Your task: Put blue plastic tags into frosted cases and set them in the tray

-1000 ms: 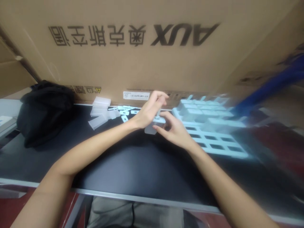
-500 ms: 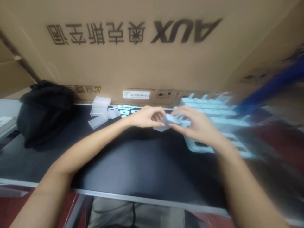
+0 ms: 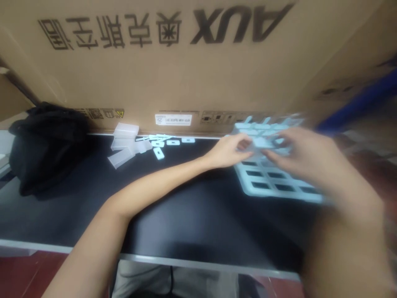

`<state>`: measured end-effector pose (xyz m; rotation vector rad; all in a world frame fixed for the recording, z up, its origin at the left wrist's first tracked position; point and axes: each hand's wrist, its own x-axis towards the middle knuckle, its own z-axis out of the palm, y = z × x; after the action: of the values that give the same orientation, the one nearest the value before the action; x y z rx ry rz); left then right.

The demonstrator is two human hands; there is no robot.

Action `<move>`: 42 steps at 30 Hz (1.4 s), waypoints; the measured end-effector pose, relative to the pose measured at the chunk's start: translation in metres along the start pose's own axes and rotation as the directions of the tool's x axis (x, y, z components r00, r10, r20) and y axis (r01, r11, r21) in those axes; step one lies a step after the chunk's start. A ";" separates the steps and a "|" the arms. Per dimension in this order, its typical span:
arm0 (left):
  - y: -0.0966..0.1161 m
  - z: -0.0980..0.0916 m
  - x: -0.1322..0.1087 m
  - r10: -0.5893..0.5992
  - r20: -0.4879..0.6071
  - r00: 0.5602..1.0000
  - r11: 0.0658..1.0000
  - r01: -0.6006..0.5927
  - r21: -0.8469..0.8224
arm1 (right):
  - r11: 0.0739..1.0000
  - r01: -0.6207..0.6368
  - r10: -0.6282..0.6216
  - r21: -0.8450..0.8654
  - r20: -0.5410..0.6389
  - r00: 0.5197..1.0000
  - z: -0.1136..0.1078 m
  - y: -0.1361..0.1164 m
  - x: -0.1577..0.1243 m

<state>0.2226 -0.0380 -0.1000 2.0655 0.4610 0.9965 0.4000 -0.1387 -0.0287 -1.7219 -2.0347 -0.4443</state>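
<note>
Over the left part of a light blue rack with rectangular openings, a small translucent plastic box with a light blue top is held up. My left hand grips the box's left side, thumb below and fingers curled. My right hand is close to the box's right side, thumb and fingers bent around its blue top. Motion smears this hand, so its hold is unclear. Behind the hands, several light blue-topped boxes with upright tabs stand in the rack, partly covered by my right hand.
Several translucent boxes lie left of a scatter of flat light blue pieces on the black table. A black bag sits at far left. A large cardboard carton walls off the back; a blue bar slants at right.
Both hands have moved right, carrying the box from beside the rack to over it. My right hand has shifted further and sits more apart from my left. The view has turned slightly right.
</note>
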 end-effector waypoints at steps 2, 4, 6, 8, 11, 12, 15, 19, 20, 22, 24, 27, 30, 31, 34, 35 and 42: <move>-0.005 0.007 0.001 -0.010 0.025 1.000 1.000 0.010 0.004 | 0.999 -0.018 0.020 -0.049 0.040 0.999 0.006 0.007 -0.001; -0.008 0.012 0.001 -0.007 0.050 0.999 1.000 0.007 0.009 | 0.994 -0.027 0.036 -0.102 0.081 0.996 0.009 0.010 -0.003; -0.010 0.015 0.002 0.003 0.059 0.998 1.000 -0.004 0.019 | 0.985 -0.044 0.062 -0.166 0.103 0.993 0.009 0.010 -0.003; -0.012 0.018 0.004 0.009 0.067 0.998 0.999 -0.011 0.041 | 0.972 -0.067 0.097 -0.225 0.127 0.987 0.007 0.008 -0.003; -0.015 0.022 0.006 0.001 0.099 0.995 0.996 -0.010 0.088 | 0.956 -0.089 0.147 -0.279 0.197 0.969 0.004 0.003 -0.001; -0.016 0.022 0.007 -0.006 0.114 0.993 0.995 -0.005 0.101 | 0.954 -0.087 0.156 -0.285 0.229 0.961 0.004 0.001 0.001; -0.019 0.021 0.005 -0.033 0.141 0.989 0.992 0.016 0.124 | 0.953 -0.076 0.165 -0.292 0.292 0.942 0.004 -0.005 0.003; -0.020 0.018 0.001 -0.050 0.160 0.986 0.989 0.027 0.144 | 0.942 -0.094 0.189 -0.323 0.277 0.942 0.006 -0.011 0.005; -0.020 0.018 0.000 -0.053 0.163 0.985 0.988 0.028 0.150 | 0.940 -0.101 0.196 -0.327 0.272 0.942 0.007 -0.012 0.005; -0.020 0.018 -0.001 -0.064 0.165 0.984 0.986 0.037 0.165 | 0.939 -0.116 0.208 -0.324 0.266 0.941 0.007 -0.014 0.005; -0.017 0.017 -0.002 -0.080 0.179 0.981 0.979 0.044 0.201 | 0.940 -0.119 0.209 -0.319 0.262 0.942 0.008 -0.014 0.004; -0.003 0.000 -0.008 -0.080 0.239 0.968 0.943 -0.004 0.333 | 0.944 -0.095 0.183 -0.316 0.260 0.948 0.008 -0.012 0.003; 0.022 -0.044 -0.028 -0.051 0.302 0.952 0.830 -0.127 0.543 | 0.945 -0.110 0.192 -0.309 0.247 0.950 0.009 -0.009 0.002; 0.031 -0.063 -0.038 -0.056 0.322 0.945 0.770 -0.164 0.616 | 0.945 -0.121 0.200 -0.305 0.240 0.950 0.010 -0.009 0.001; 0.056 -0.130 -0.075 -0.191 0.262 0.946 0.567 -0.111 0.816 | 0.939 -0.177 0.232 -0.294 0.166 0.958 0.009 -0.014 0.001; 0.063 -0.151 -0.088 -0.248 0.214 0.945 0.488 -0.069 0.870 | 0.936 -0.209 0.248 -0.282 0.109 0.963 0.008 -0.018 0.002; 0.070 -0.242 -0.146 -0.582 -0.037 0.812 0.064 0.091 0.994 | 0.989 -0.126 0.108 -0.077 -0.209 0.972 0.020 -0.079 0.010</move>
<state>-0.0584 -0.0505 -0.0247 2.9055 1.6960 -0.3038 0.3185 -0.1339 -0.0376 -1.7582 -1.7825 -0.6540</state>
